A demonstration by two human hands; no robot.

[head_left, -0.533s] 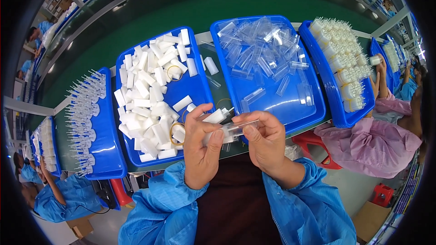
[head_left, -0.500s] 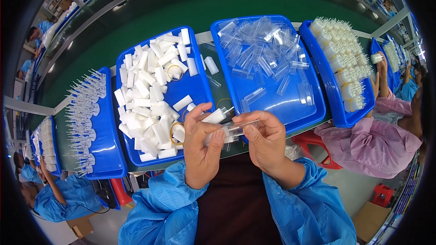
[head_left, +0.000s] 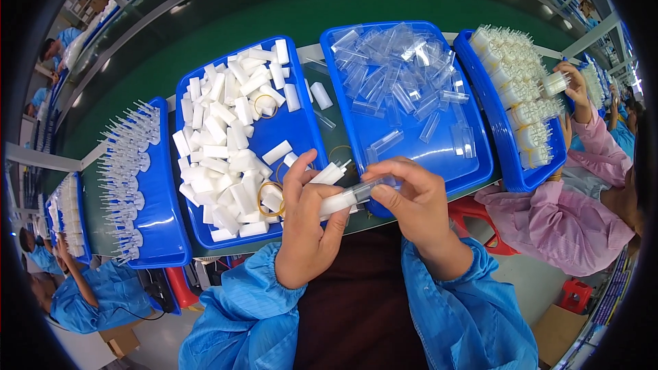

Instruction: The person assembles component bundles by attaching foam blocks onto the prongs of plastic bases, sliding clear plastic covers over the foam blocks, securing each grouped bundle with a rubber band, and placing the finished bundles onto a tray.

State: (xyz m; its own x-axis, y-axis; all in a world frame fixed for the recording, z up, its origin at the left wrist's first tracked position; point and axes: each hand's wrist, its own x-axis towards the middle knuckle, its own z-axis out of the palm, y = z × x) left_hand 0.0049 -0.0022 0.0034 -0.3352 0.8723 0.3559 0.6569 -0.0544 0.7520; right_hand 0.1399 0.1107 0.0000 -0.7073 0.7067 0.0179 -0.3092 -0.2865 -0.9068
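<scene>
My left hand [head_left: 305, 236] is closed around a white block [head_left: 336, 202], held between thumb and fingers. A second white piece [head_left: 330, 174] with thin prongs at its end sticks out past the fingers of that hand. My right hand [head_left: 418, 209] pinches a clear plastic sleeve [head_left: 363, 192], which lies end to end with the block; its near end seems to fit over the block's end. Behind my left hand is a blue tray [head_left: 301, 123] heaped with white blocks [head_left: 229, 120]. Beyond my right hand another blue tray [head_left: 418, 164] holds loose clear sleeves [head_left: 404, 75].
At left, a blue tray [head_left: 163, 226] carries rows of pronged white parts [head_left: 123, 178]. To the right, a blue tray [head_left: 531, 179] is stacked with bundled white parts [head_left: 514, 82]. Beside it a co-worker in a pink sleeve [head_left: 606, 147] holds a bundle. A loose block [head_left: 320, 96] lies between trays.
My hands have drawn slightly apart, the right one moving right, and the sleeve and block now show in line. The co-worker's hand has brought a bundle close to the right tray.
</scene>
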